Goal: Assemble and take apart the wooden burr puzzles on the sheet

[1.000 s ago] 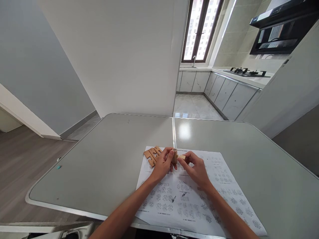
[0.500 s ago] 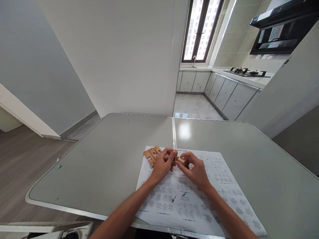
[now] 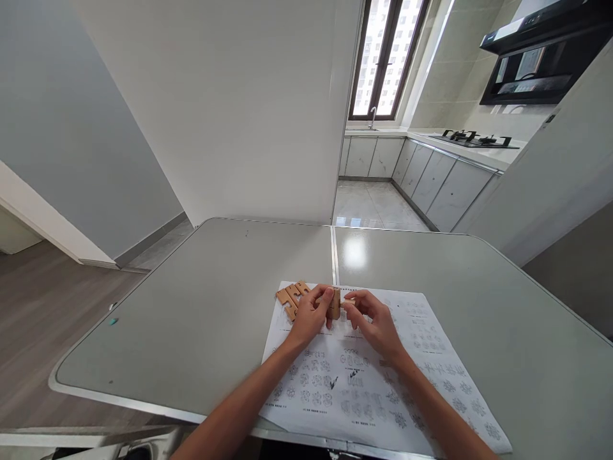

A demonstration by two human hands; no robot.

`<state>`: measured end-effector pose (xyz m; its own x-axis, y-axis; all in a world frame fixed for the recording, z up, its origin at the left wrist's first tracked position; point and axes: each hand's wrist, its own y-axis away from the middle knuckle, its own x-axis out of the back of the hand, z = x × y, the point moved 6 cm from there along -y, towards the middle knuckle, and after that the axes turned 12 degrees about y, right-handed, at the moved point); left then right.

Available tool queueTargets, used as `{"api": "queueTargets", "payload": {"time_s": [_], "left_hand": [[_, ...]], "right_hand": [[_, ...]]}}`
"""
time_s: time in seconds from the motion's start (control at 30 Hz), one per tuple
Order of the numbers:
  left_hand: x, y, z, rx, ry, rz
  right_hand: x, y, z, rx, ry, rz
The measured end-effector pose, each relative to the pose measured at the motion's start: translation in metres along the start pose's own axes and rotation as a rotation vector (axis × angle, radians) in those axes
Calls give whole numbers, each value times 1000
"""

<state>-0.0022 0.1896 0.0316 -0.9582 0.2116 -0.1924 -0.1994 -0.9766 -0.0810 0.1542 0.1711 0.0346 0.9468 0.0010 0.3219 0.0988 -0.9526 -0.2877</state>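
My left hand (image 3: 309, 316) is closed around a small notched wooden puzzle block (image 3: 336, 305), which it holds up over the printed sheet. From the block's right side a narrow wooden piece (image 3: 349, 302) sticks out toward my right hand (image 3: 377, 324). My right fingers are curled around that piece's outer end, thumb below and index finger above. Whether the piece is joined to the block is too small to tell. Just left of my left hand, several flat notched wooden pieces (image 3: 288, 301) lie side by side on the sheet's upper left corner.
The large white sheet (image 3: 345, 396) with printed puzzle diagrams lies under both hands. It rests on a grey table (image 3: 191, 306) with a metal edge and a centre seam. A small teal bit (image 3: 113, 321) sits at the left. Beyond the table are a wall and a kitchen.
The wooden block in my left hand has been turned, so a broader face shows. My right fingers have shifted, and the thicker piece seen between them now appears as a narrow one.
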Motion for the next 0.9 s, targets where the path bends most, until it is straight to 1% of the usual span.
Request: {"api": "queueTargets", "payload": {"time_s": [0.17,0.3,0.43,0.53,0.6,0.7,0.8,0.9], "left_hand": [[2,-1,0,10,52,-34],[-4,1,4,26,112,-117],[-8,3,9,19,105,-147],[-6,3,10,-11,66,-101],[-4,4,10,-53,4,-50],[-2,8,14,-167,-213,15],[-4,14,19,-284,-421,35],[-5,16,20,-316,-515,44]], "right_hand": [[-4,-2,1,-52,-108,-103],[-4,-4,4,-100,-187,-115],[0,-6,12,-164,-198,-39],[5,-7,19,-208,-181,49],[9,-7,23,-229,-166,102],[14,-7,26,-255,-137,168],[18,-6,28,-278,-102,211],[19,-5,29,-293,-61,227]]}}
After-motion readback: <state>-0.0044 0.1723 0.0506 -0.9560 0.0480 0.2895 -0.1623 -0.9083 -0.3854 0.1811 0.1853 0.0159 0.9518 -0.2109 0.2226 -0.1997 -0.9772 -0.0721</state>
